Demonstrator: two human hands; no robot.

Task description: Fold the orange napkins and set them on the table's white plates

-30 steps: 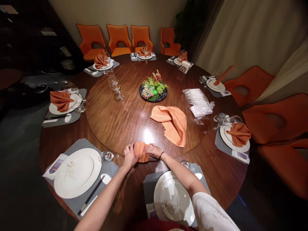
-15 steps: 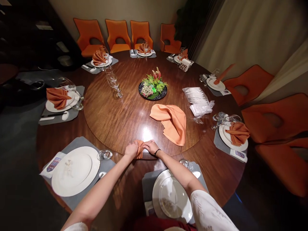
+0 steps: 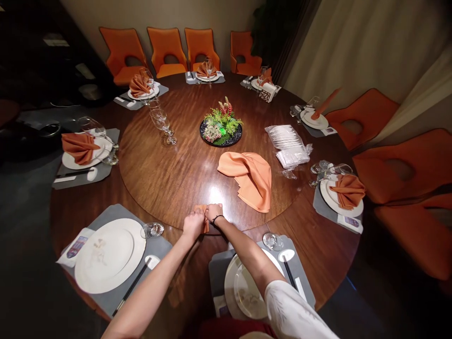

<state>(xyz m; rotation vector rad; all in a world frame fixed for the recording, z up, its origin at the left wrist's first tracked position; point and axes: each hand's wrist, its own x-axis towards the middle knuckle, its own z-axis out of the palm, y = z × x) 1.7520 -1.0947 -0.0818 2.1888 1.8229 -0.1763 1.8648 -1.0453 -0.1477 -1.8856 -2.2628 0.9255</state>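
At the near edge of the round turntable, my left hand (image 3: 193,223) is closed on a narrow, gathered orange napkin (image 3: 200,207). My right hand (image 3: 213,213) is closed on the same napkin, right up against the left one. Most of the cloth is hidden behind my fingers; small parts show above and below them. To the right of my hands lies a loose, crumpled orange napkin (image 3: 251,181) on the turntable. A white plate (image 3: 106,282) on a grey mat is nearest on the left, and another white plate (image 3: 231,278) lies under my right forearm.
A plant centrepiece (image 3: 221,125) stands mid-turntable (image 3: 158,188), with stemmed glasses (image 3: 170,137) to its left and plastic-wrapped white packets (image 3: 287,146) to its right. Place settings with folded napkins (image 3: 80,147) ring the table. Short glasses (image 3: 152,230) stand near both front plates. Orange chairs (image 3: 123,54) surround the far side.
My right hand has turned over the napkin and come closer to my left, its fingers now curled in. The view has shifted slightly, showing the chopsticks beside both near plates.
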